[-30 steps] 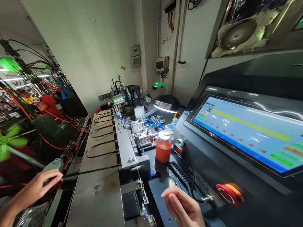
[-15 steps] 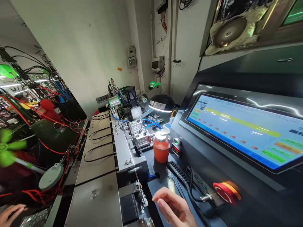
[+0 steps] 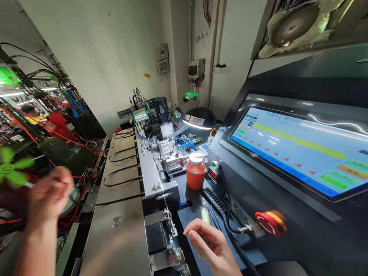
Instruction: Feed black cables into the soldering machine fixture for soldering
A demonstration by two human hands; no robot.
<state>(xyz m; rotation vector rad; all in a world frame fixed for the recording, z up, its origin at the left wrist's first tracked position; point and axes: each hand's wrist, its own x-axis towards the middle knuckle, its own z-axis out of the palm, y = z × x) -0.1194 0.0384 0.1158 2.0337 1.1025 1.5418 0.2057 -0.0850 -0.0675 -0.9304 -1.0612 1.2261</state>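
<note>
My right hand (image 3: 214,247) is at the bottom centre, with its fingers curled and the thumb tip close to the index fingertip. Whatever lies between these tips, if anything, is too small to make out. Just left of it are small metal clamp-like parts (image 3: 172,226) at the edge of the machine; I see a gap between them and the fingers. My left hand (image 3: 53,191) is raised at the left, beyond the metal bed's edge. Motion smears its fingers, so its grip cannot be read. The flat metal bed (image 3: 120,218) runs between both hands.
A jar of orange-red content (image 3: 196,174) stands beyond my right hand. To the right are a touchscreen (image 3: 293,149) and a red emergency stop button (image 3: 270,223). A black cable (image 3: 230,226) lies nearby. A green fan (image 3: 8,168) is at the far left.
My left hand has risen from the lower left corner and moved right, showing its forearm. My right hand keeps nearly the same pose. The view has shifted slightly.
</note>
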